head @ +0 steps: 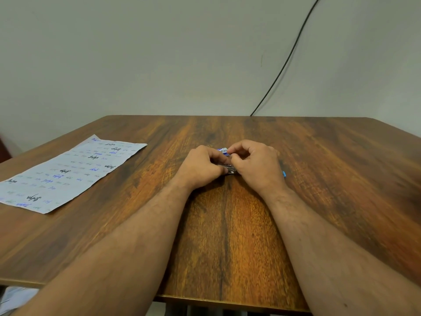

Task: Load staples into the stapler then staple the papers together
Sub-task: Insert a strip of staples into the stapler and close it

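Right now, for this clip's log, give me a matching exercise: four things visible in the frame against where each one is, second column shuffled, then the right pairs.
Things:
1. papers
2. black cable
3. left hand
4. blue and white staple box

Places:
A. between the fingertips of both hands
B. running down the wall behind the table
C. flat on the left part of the table
D. mid-table, facing the right hand

Pairs: 1-C, 2-B, 3-D, 4-A

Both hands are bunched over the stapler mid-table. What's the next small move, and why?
Probably finish seating the staples first. Both the left hand and right hand curl around the dark stapler, a small blue-white box at the fingertips, while the papers lie untouched at the far left.
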Tool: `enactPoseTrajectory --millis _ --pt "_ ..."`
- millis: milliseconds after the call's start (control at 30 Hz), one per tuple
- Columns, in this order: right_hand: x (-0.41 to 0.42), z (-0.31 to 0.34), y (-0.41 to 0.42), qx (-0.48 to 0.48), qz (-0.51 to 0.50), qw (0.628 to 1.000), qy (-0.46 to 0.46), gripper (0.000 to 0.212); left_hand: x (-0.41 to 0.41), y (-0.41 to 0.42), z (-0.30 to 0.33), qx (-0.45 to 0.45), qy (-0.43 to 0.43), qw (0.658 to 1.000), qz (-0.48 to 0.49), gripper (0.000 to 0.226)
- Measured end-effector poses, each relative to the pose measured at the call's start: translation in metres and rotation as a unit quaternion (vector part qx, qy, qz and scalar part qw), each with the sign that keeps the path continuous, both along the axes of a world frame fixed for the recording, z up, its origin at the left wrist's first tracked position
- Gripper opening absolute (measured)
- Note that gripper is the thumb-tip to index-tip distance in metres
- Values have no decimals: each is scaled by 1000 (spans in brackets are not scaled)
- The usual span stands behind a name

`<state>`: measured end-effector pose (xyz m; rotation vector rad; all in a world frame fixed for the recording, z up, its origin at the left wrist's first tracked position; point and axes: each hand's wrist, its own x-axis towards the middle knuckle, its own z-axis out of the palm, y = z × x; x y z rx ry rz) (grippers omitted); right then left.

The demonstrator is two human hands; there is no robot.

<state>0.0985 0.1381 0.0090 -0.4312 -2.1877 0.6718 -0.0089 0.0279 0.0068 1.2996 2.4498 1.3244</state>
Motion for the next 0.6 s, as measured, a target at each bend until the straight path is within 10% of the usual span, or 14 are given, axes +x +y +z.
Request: enactPoseTrajectory --millis 600 --pt "0 -1 4 -35 30 999 6 18 -4 2 -3 15 -11 999 35 20"
